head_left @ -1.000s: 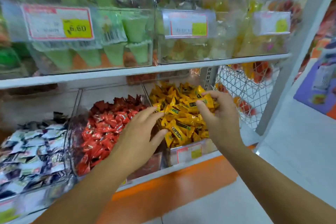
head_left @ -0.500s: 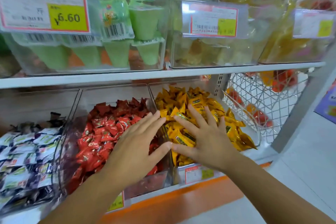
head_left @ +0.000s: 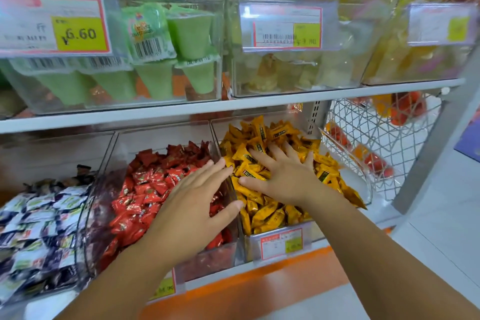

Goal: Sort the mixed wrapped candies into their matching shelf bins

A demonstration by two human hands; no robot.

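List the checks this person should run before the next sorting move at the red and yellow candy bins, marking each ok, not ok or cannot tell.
1. Right hand empty: ok, its fingers lie spread flat on the yellow candies.
2. Left hand empty: ok, its fingers are straight, over the red candies.
3. Stray wrapper among the yellow: cannot tell, the hands cover part of the pile.
4. Visible red pile all red: ok.
5. One candy picked out to move: not ok, neither hand pinches any.
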